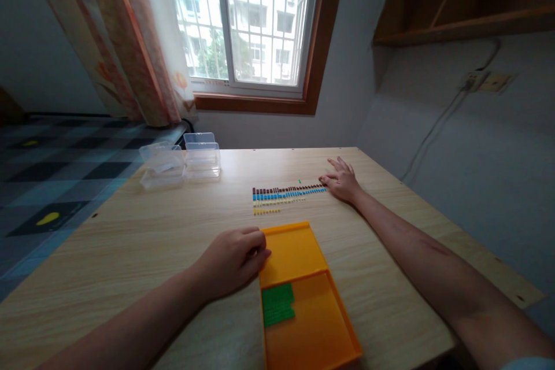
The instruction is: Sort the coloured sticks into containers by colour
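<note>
My left hand is curled, its fingertips and thumb together over the left rim of the orange tray. Whatever may be between those fingertips is hidden. In the tray's near section lies a block of small green pieces. Farther out, my right hand rests on the table with fingers spread, its leading fingertip touching the right end of a row of small brown pieces. Just below run rows of blue pieces, pale yellow pieces and yellow pieces. One tiny green piece lies above the brown row.
Clear plastic boxes with raised lids stand at the far left of the wooden table. Beyond are a window and a curtain. A bed with a checked cover is at left; a shelf hangs at right.
</note>
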Tool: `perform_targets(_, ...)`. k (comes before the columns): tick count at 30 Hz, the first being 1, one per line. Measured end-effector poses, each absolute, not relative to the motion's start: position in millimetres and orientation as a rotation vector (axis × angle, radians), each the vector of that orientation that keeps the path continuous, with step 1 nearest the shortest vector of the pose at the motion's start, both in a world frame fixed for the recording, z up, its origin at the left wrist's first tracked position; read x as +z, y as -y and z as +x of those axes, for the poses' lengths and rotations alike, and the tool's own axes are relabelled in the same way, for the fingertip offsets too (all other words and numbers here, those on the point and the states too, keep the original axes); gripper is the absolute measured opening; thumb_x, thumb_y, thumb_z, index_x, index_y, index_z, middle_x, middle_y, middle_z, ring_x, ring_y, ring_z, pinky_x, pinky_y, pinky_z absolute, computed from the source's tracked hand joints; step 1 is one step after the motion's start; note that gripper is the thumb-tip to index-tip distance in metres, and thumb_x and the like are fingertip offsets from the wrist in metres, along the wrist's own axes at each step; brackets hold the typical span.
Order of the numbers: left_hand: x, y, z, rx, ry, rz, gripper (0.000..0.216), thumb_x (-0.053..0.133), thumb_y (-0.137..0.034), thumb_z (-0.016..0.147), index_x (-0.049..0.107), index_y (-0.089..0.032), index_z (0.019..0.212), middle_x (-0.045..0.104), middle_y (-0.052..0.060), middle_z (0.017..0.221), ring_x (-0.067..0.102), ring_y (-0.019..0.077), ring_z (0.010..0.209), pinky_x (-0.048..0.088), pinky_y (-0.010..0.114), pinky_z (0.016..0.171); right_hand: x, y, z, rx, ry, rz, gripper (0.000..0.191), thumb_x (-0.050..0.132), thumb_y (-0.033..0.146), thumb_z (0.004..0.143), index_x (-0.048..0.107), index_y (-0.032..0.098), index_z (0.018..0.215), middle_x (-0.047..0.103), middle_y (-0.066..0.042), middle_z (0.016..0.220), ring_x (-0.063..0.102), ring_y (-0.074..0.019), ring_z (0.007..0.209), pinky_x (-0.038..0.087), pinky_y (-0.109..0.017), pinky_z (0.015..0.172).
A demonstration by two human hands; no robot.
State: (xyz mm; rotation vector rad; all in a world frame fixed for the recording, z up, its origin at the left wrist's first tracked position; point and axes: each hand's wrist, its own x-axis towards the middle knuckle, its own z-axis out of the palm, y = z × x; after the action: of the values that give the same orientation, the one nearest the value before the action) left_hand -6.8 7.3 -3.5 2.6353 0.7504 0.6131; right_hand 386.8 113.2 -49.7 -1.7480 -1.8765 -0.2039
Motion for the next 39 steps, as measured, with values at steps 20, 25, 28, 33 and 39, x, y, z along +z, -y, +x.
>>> perform_targets(20, -1.8, -7.1, -3.7, 0.594, -0.76, 2.649, 0.022, 0.053, -0.024, 0.095, 0.052, -0.02, 0.074, 0.058, 0.0, 0.073, 0.051, 0.014, 0.061, 0.034, 0.026, 0.058, -46.2, -108.7, 376.3, -0.224, 1.956, -1.731, 0.049, 0.033, 0.043, 0.108, 0.076, 0.028, 0.125, 0.037, -0.008, 0.166, 0.02, -0.0351, 0.157, 0.011, -0.071, 0.121)
perform_targets(25, -1.9, -7.7, -4.1, 0.601, -0.759, 2.657, 0.022, 0.052, -0.025, 0.096, 0.052, -0.02, 0.075, 0.058, 0.0, 0.072, 0.051, 0.0142, 0.06, 0.034, 0.026, 0.057, -48.8, -112.6, 378.3, -0.232, 1.901, -1.728, 0.05, 0.033, 0.042, 0.108, 0.081, 0.029, 0.113, 0.042, -0.006, 0.163, 0.025, -0.0344, 0.155, 0.017, -0.069, 0.122)
perform_targets(28, -1.6, -7.2, -4.5, 0.602, -0.765, 2.655, 0.022, 0.051, -0.025, 0.096, 0.051, -0.02, 0.074, 0.058, 0.0, 0.072, 0.051, 0.0139, 0.06, 0.034, 0.026, 0.057, -50.1, -114.3, 379.9, -0.23, 1.867, -1.739, 0.052, 0.031, 0.04, 0.108, 0.082, 0.027, 0.109, 0.045, -0.007, 0.161, 0.028, -0.0348, 0.154, 0.021, -0.069, 0.121)
perform_targets(33, -2.0, -6.9, -4.6, 0.592, -0.773, 2.646, 0.023, 0.051, -0.025, 0.096, 0.051, -0.02, 0.074, 0.058, 0.0, 0.072, 0.051, 0.0136, 0.06, 0.034, 0.025, 0.057, -39.9, -118.5, 389.0, -0.251, 1.842, -1.756, 0.037, 0.049, 0.038, 0.102, 0.082, 0.025, 0.11, 0.047, -0.01, 0.159, 0.027, -0.0377, 0.153, 0.023, -0.069, 0.12)
perform_targets(39, -1.8, -7.0, -4.2, 0.592, -0.783, 2.638, 0.021, 0.052, -0.024, 0.095, 0.051, -0.02, 0.074, 0.059, 0.0, 0.072, 0.052, 0.0144, 0.061, 0.035, 0.026, 0.058, -9.4, -135.5, 397.7, -0.222, 2.068, -1.724, 0.014, 0.072, 0.026, 0.088, 0.084, 0.027, 0.097, 0.058, -0.008, 0.149, 0.039, -0.0343, 0.147, 0.027, -0.062, 0.121)
